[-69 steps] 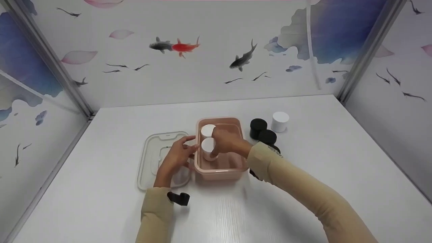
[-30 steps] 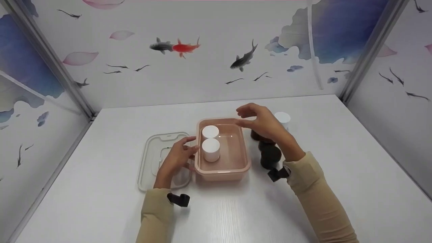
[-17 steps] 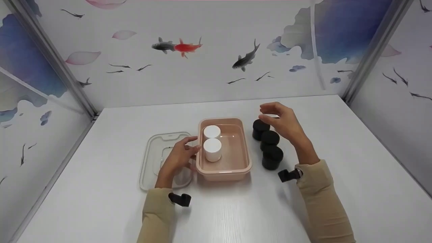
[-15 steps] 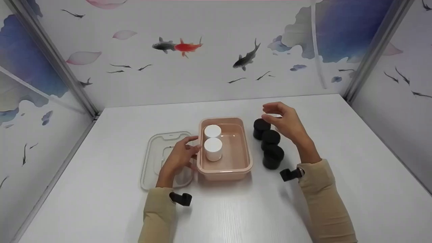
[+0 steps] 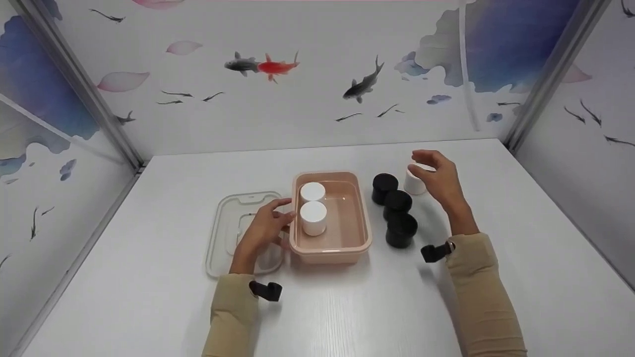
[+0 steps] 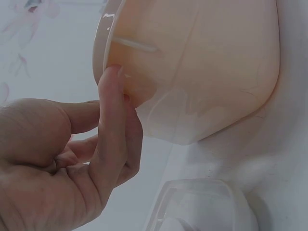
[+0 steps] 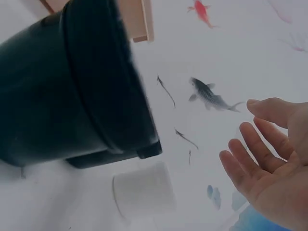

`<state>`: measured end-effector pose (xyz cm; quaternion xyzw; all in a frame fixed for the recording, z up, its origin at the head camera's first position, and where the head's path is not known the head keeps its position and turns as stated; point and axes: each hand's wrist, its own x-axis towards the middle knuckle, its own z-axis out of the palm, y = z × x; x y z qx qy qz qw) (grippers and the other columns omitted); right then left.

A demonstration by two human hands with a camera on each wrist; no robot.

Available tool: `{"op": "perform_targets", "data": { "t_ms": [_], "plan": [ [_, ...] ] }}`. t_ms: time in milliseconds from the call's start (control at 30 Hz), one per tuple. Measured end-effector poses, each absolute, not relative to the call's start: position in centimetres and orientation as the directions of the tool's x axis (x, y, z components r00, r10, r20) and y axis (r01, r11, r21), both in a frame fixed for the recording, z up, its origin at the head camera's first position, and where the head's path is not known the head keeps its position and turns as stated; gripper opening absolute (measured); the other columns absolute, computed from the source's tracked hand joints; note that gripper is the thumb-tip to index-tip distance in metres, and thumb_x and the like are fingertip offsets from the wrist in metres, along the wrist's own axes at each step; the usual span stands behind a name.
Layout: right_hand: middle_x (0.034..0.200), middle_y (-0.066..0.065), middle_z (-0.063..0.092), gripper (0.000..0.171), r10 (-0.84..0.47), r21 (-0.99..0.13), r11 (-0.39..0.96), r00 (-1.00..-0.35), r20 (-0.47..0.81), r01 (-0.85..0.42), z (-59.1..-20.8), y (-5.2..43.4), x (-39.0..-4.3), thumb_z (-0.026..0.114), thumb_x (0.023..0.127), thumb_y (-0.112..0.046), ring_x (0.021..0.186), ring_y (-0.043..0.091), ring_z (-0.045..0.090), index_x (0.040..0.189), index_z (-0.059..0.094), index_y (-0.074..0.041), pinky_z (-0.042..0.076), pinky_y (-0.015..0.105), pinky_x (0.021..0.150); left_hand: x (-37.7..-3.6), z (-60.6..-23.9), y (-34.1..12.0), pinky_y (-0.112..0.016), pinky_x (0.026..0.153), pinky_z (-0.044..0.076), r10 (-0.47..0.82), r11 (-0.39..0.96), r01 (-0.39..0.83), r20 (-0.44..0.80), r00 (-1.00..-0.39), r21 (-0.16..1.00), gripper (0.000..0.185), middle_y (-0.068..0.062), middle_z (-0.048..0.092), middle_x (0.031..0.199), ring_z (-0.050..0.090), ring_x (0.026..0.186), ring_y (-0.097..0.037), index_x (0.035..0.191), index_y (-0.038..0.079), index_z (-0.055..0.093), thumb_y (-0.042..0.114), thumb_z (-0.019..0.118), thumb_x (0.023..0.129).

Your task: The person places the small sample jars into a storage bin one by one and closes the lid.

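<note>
A pink plastic box (image 5: 330, 255) stands in the middle of the table with two white lidded jars (image 5: 313, 218) upright along its left inner side. My left hand (image 5: 264, 229) rests fingertips against the box's left side; in the left wrist view the fingers (image 6: 111, 103) touch the wall just under the rim. To the right of the box, my right hand (image 5: 439, 181) hovers with parted fingers and holds nothing. Behind it, a third white jar (image 5: 414, 182) is partly hidden. The right wrist view shows that white jar (image 7: 144, 192) apart from the fingers.
Three black lidded jars (image 5: 401, 230) stand close together in a slanting row right of the box. A translucent lid (image 5: 218, 248) lies flat to the left, partly under my left hand. Printed panels (image 5: 317, 124) wall in the white table at the back and sides.
My right hand has left the white jar inside the box and moved right, over the black jars, to beside the white jar at the back. The left hand stays at the box.
</note>
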<state>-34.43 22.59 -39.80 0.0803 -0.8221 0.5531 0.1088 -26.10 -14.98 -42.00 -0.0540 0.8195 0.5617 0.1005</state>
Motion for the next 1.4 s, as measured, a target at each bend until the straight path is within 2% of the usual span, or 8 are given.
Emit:
{"op": "perform_targets", "data": {
  "t_ms": [167, 367, 533, 767, 900, 1100, 1233, 1400],
  "plan": [
    [0.149, 0.018, 0.050, 0.052, 0.043, -0.908, 0.358, -0.967, 0.251, -0.220, -41.5, 23.6, -35.3, 0.068, 0.096, -0.016, 0.146, 0.030, 0.038, 0.142, 0.050, 0.001, 0.038, 0.039, 0.120, -26.0, -42.1, -15.0, -0.029, 0.055, 0.060, 0.026, 0.370, -0.194, -0.219, -0.975, 0.909, 0.050, -0.018, 0.068, 0.116, 0.071, 0.095, -0.025, 0.150, 0.016, 0.045, 0.024, 0.059, 0.102],
    [0.164, 0.015, 0.028, 0.071, 0.086, -0.934, 0.334, -0.983, 0.163, -0.125, -43.1, 24.9, -35.9, 0.071, 0.094, -0.021, 0.155, 0.033, 0.020, 0.154, 0.036, -0.004, 0.027, 0.045, 0.126, -25.9, -42.0, -15.0, -0.029, 0.054, 0.060, 0.032, 0.375, -0.179, -0.206, -0.978, 0.910, 0.050, -0.019, 0.068, 0.116, 0.071, 0.092, -0.022, 0.150, 0.015, 0.045, 0.024, 0.059, 0.102],
    [0.169, 0.013, 0.015, 0.084, 0.080, -0.950, 0.309, -0.994, 0.072, -0.043, -44.3, 25.8, -36.3, 0.073, 0.093, -0.028, 0.156, 0.036, 0.014, 0.159, 0.025, -0.009, 0.024, 0.051, 0.126, -25.7, -42.1, -14.9, -0.031, 0.053, 0.060, 0.043, 0.359, -0.163, -0.191, -0.981, 0.919, 0.050, -0.019, 0.068, 0.114, 0.071, 0.090, -0.022, 0.149, 0.014, 0.046, 0.022, 0.059, 0.102],
    [0.170, 0.011, 0.008, 0.094, 0.026, -0.961, 0.277, -0.999, -0.023, 0.029, -45.6, 26.3, -36.9, 0.073, 0.093, -0.031, 0.156, 0.036, 0.012, 0.162, 0.012, -0.012, 0.020, 0.051, 0.128, -25.9, -42.2, -15.0, -0.029, 0.053, 0.060, 0.044, 0.372, -0.159, -0.188, -0.981, 0.915, 0.051, -0.020, 0.068, 0.115, 0.071, 0.091, -0.022, 0.150, 0.014, 0.045, 0.024, 0.059, 0.102],
    [0.170, 0.012, 0.003, 0.097, -0.003, -0.961, 0.267, -0.998, -0.070, 0.066, -46.0, 26.1, -37.1, 0.072, 0.093, -0.027, 0.156, 0.037, 0.011, 0.162, 0.006, -0.013, 0.018, 0.050, 0.128, -26.0, -42.3, -15.1, -0.029, 0.053, 0.060, 0.047, 0.381, -0.149, -0.180, -0.982, 0.912, 0.051, -0.020, 0.069, 0.115, 0.072, 0.090, -0.022, 0.150, 0.013, 0.044, 0.024, 0.059, 0.102],
    [0.170, 0.016, 0.003, 0.093, -0.028, -0.970, 0.223, -0.995, -0.101, 0.092, -44.3, 25.2, -36.0, 0.068, 0.095, -0.019, 0.156, 0.037, 0.007, 0.162, 0.004, -0.008, 0.017, 0.050, 0.129, -25.9, -42.2, -15.2, -0.029, 0.053, 0.060, 0.046, 0.371, -0.154, -0.184, -0.982, 0.916, 0.051, -0.020, 0.068, 0.113, 0.071, 0.089, -0.022, 0.150, 0.013, 0.045, 0.024, 0.059, 0.102],
    [0.169, 0.017, 0.001, 0.092, -0.045, -0.970, 0.219, -0.992, -0.118, 0.106, -43.7, 25.0, -35.6, 0.065, 0.097, -0.021, 0.157, 0.032, 0.002, 0.162, 0.001, -0.008, 0.015, 0.048, 0.129, -25.9, -42.1, -15.2, -0.030, 0.054, 0.061, 0.046, 0.365, -0.156, -0.185, -0.982, 0.918, 0.050, -0.020, 0.068, 0.113, 0.071, 0.090, -0.023, 0.150, 0.013, 0.045, 0.023, 0.059, 0.103],
    [0.170, 0.015, -0.002, 0.094, -0.041, -0.965, 0.234, -0.991, -0.128, 0.115, -45.0, 25.5, -36.8, 0.065, 0.097, -0.027, 0.158, 0.031, -0.002, 0.162, -0.001, -0.013, 0.011, 0.048, 0.130, -25.9, -42.2, -15.1, -0.031, 0.053, 0.061, 0.053, 0.347, -0.149, -0.178, -0.983, 0.926, 0.051, -0.021, 0.067, 0.113, 0.071, 0.090, -0.025, 0.150, 0.012, 0.045, 0.023, 0.060, 0.102]
  ]
}}
